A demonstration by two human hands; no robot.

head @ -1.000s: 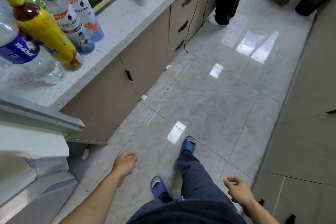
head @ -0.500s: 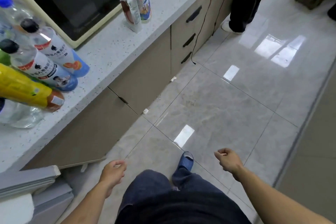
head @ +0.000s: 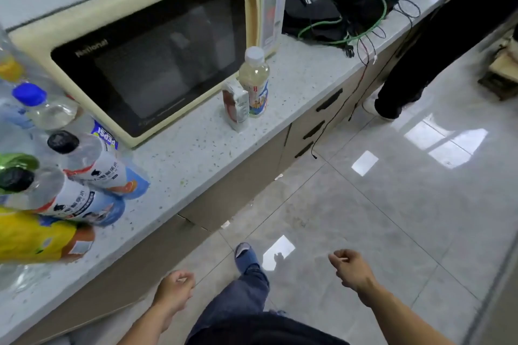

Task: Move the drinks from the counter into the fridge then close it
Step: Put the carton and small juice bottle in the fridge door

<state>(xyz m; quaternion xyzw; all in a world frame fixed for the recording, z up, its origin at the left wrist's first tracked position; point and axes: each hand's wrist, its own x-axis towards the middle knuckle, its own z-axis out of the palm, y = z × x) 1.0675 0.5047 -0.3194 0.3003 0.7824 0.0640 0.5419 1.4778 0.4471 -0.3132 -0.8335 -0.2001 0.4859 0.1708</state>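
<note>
We start with the counter (head: 196,148), which carries all the drinks; the fridge is not in view. The microwave (head: 145,59) stands at the back of it, and the drinks are in two places. At the left edge there is a crowded group: a yellow bottle (head: 36,235) nearest to us, two black-capped bottles (head: 73,199) with white and blue labels behind it, a blue-capped bottle (head: 42,109) of clear water further back, and a green cap (head: 16,161) partly hidden. These big bottles look full, so we judge them heavy, and the thin clear plastic may give a little under pressure; we would take each one around the middle of the body, on the label where it is less slippery, not by the cap. In front of the microwave, well apart from the group, a pale bottle (head: 254,81) with a white cap stands upright, with a small carton (head: 236,105) touching it or just beside it. The carton is probably light and soft at the sides, so a gentle hold across the flat faces is better. Our left hand (head: 175,290) and right hand (head: 350,267) hang low above the floor, both empty, with the fingers loosely curled inward and holding nothing.
</note>
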